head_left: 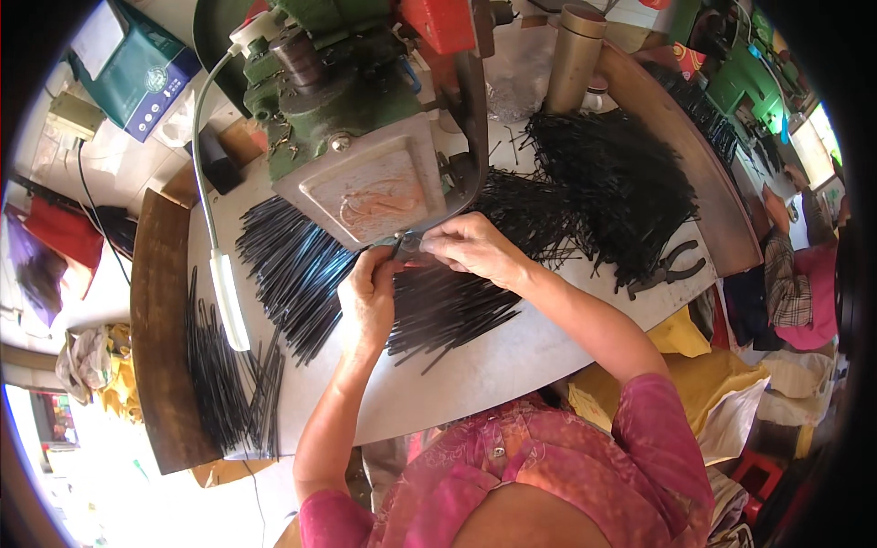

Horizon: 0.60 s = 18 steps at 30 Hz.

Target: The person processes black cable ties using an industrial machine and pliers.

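Note:
Beneath the head of a green and grey bench machine [361,187], both of my hands meet close together. My left hand [368,294] is closed in a pinch, and a small dark piece [398,245] shows by its fingertips. From the right, my right hand [475,248] reaches in with its fingers pressed together at the same spot; what they grip is hidden. Thin black rods [297,274] fan out on the worktable behind and left of my left hand. More black rods [448,315] lie under and in front of my hands.
A big heap of black bent pieces [617,187] covers the table's right side, with pliers [671,271] beside it. Loose rods [219,374] lie by the wooden left rim [169,338]. A lamp [228,301] hangs at left; a tall flask [575,59] stands behind. Another person [799,274] works at far right.

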### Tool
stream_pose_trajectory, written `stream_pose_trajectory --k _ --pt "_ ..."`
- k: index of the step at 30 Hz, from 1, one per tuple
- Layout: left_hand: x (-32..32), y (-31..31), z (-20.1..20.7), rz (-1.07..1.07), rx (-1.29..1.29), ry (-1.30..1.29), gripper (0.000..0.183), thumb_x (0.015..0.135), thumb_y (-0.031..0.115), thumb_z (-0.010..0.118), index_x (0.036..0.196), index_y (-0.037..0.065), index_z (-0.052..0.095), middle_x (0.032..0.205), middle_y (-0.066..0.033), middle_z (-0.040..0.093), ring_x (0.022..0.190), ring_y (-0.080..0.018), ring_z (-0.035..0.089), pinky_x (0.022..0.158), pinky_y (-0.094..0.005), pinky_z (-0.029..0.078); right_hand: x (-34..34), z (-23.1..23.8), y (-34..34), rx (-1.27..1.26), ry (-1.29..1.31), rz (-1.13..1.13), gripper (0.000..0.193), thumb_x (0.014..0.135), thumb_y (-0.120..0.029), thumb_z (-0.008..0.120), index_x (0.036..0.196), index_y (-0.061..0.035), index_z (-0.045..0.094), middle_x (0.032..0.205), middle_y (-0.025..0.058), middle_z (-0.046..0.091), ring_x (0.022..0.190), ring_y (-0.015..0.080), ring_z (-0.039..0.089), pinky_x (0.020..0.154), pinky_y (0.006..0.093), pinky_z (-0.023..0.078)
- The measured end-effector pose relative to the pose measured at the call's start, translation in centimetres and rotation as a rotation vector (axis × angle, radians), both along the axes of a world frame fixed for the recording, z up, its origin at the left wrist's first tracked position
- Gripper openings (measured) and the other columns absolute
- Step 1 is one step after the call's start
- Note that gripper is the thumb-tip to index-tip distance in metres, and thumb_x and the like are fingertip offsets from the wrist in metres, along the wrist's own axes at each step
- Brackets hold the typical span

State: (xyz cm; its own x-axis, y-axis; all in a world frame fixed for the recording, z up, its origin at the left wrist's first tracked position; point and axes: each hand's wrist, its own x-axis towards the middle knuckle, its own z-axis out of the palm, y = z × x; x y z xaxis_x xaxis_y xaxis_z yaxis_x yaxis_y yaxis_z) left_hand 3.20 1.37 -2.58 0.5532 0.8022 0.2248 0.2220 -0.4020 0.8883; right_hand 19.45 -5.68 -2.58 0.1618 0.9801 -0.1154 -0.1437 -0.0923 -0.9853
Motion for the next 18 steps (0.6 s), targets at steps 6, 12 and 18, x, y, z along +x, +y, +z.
stream_pose_trajectory --k 6,12,18 --pt "0.3 -0.2 0.3 0.034 -0.088 -0.018 0.015 0.08 -0.001 0.048 0.092 -0.002 0.056 0.071 -0.0036 0.06 0.053 -0.005 0.041 0.049 -0.0182 0.035 -0.2 0.9 0.0 -0.037 0.034 -0.009 0.014 0.081 -0.011 0.053 0.076 0.0007 0.058 0.059 -0.0034 0.044 0.052 0.0032 0.038 0.044 0.0188 0.028" --pt "0.8 -0.3 0.1 0.041 -0.009 -0.035 0.013 0.079 0.0 0.049 0.09 -0.002 0.057 0.068 -0.0027 0.06 0.053 -0.0052 0.042 0.049 -0.0189 0.037 -0.2 0.9 0.1 -0.027 0.023 -0.01 0.013 0.08 -0.009 0.053 0.071 -0.0006 0.058 0.057 -0.0031 0.046 0.051 0.0039 0.039 0.044 0.0202 0.03" --pt "0.6 0.0 0.2 0.041 -0.002 0.008 0.015 0.078 0.0 0.049 0.091 -0.002 0.057 0.068 -0.0027 0.059 0.053 -0.0057 0.043 0.049 -0.0194 0.037 -0.2 1.4 0.0 -0.024 0.014 -0.005 0.013 0.08 -0.009 0.053 0.072 -0.0003 0.058 0.058 -0.0028 0.046 0.051 0.0036 0.039 0.044 0.0201 0.031"
